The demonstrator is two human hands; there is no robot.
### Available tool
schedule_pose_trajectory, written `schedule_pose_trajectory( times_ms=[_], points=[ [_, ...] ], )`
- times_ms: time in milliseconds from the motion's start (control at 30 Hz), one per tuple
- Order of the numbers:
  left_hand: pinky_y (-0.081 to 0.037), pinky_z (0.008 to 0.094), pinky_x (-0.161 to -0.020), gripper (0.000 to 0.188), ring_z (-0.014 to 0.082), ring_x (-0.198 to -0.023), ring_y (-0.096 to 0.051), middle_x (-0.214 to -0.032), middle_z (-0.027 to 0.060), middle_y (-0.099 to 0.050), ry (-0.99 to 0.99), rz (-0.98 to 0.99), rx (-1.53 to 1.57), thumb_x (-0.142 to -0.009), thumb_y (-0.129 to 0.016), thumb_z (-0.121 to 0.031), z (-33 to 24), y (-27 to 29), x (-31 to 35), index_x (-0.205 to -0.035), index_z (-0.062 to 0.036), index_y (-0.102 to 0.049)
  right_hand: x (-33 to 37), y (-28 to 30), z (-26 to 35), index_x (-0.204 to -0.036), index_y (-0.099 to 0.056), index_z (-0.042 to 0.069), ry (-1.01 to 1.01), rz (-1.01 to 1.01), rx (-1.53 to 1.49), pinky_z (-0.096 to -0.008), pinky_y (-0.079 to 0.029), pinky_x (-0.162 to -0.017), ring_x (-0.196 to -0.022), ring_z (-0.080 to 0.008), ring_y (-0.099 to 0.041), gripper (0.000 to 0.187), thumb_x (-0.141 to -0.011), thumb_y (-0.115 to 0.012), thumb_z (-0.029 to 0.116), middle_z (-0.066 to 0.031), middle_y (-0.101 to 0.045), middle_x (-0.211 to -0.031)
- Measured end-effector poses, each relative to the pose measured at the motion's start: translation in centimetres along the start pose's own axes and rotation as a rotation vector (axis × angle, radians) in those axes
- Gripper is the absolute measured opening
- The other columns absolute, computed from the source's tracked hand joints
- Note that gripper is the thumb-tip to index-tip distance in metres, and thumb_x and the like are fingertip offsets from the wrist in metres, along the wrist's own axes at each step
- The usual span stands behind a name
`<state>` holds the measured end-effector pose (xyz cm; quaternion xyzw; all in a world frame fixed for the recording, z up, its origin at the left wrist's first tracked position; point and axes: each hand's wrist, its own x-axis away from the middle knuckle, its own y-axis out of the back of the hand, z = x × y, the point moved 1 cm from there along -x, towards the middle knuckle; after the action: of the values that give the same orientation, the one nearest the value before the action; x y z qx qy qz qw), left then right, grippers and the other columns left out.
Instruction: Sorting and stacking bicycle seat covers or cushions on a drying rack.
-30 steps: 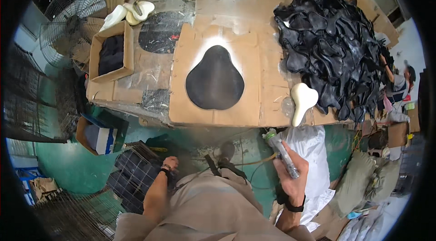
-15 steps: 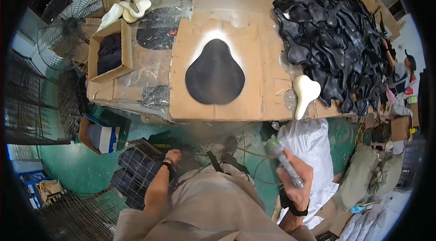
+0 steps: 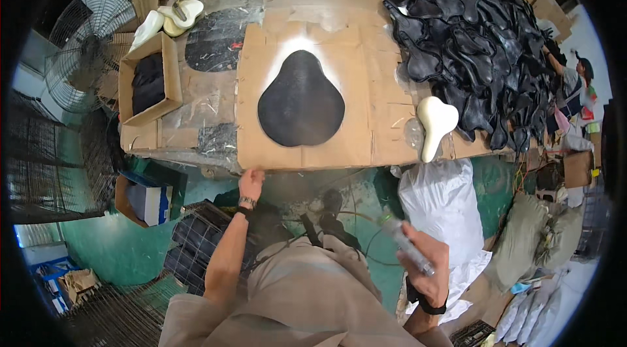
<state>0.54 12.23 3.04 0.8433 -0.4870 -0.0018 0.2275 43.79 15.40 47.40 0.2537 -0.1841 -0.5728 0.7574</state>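
A black, pear-shaped bicycle saddle cover point(image 3: 301, 102) lies flat on a cardboard sheet point(image 3: 353, 144), with a white sprayed-looking halo round its narrow end. My left hand point(image 3: 251, 183) is at the table's front edge, just below the sheet's near left corner. Its fingers are loosely apart and no object shows in them. Low on the right, clear of the table, my right hand point(image 3: 428, 259) is wrapped round a clear cylinder with a green end point(image 3: 406, 242); the lower part is hidden by the palm. A cream saddle-shaped form point(image 3: 437, 126) rests near the table's right front edge.
A big heap of black saddle covers point(image 3: 473, 53) fills the table's right side. At the left stand an open carton point(image 3: 151, 85) with dark cloth and more cream forms point(image 3: 176, 17). A white sack point(image 3: 441, 206) and wire basket point(image 3: 199, 242) flank me. Another person point(image 3: 575, 82) is far right.
My left hand has risen from beside my leg to the table's front edge. The right hand still grips the cylinder, nearly in the same place. The view has shifted slightly.
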Motion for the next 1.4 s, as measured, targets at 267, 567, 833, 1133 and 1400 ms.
schedule_pose_trajectory(
  times_ms=[267,567,833,1133,1400],
  points=[
    [-0.055,0.0322,-0.072,0.029,0.0182,-0.082,-0.068,-0.093,0.0094,-0.069,-0.176,-0.276,-0.183,-0.091,-0.068,-0.013,-7.0,-4.0,-9.8,-0.119,-0.0059,-0.067,0.4,0.8,-1.9,-0.123,-0.066,-0.003,-0.080,-0.006,0.013,-0.0352,-0.052,-0.072,-0.076,-0.0345,-0.069,0.056,-0.068,-0.073,-0.010,-0.0213,-0.069,-0.089],
    [-0.054,0.0443,-0.083,0.033,0.0312,-0.094,-0.068,-0.108,0.0150,-0.069,0.008,-0.195,-0.711,-0.074,-0.082,-0.016,-15.4,-6.8,-10.8,-0.103,-0.0071,-0.070,1.3,1.4,-2.1,-0.125,-0.065,-0.003,-0.192,-0.129,0.081,-0.0348,-0.051,-0.072,-0.076,-0.0319,-0.066,0.055,-0.071,-0.073,-0.009,-0.0203,-0.067,-0.088],
    [-0.055,0.0437,-0.085,0.026,0.0293,-0.092,-0.065,-0.099,0.0112,-0.065,0.475,-0.312,0.613,-0.086,-0.070,-0.008,-11.4,-7.1,-13.4,-0.110,-0.0011,-0.061,1.3,0.2,-3.2,-0.125,-0.064,-0.003,-0.141,-0.095,0.004,-0.0332,-0.051,-0.073,-0.079,-0.0310,-0.067,0.052,-0.073,-0.072,-0.004,-0.0190,-0.068,-0.090],
    [-0.051,0.0462,-0.087,0.002,0.0274,-0.087,-0.062,-0.085,0.0069,-0.065,0.444,0.012,1.295,-0.080,-0.062,-0.007,-15.4,-7.9,-16.3,-0.081,-0.0081,-0.062,1.3,-1.5,-3.8,-0.124,-0.066,0.000,-0.026,-0.082,-0.101,-0.0325,-0.050,-0.068,-0.070,-0.0257,-0.065,0.050,-0.074,-0.070,-0.002,-0.0138,-0.067,-0.081],
    [-0.045,0.0532,-0.104,0.039,0.0351,-0.109,-0.064,-0.115,0.0160,-0.069,0.099,0.031,1.634,-0.074,-0.056,-0.009,-38.9,-1.6,-13.2,-0.110,0.0033,-0.065,-1.3,-2.7,-2.4,-0.123,-0.067,-0.002,-0.005,0.012,-0.005,-0.0297,-0.050,-0.069,-0.072,-0.0182,-0.064,0.047,-0.076,-0.068,-0.004,-0.0124,-0.070,-0.084]
  ],
)
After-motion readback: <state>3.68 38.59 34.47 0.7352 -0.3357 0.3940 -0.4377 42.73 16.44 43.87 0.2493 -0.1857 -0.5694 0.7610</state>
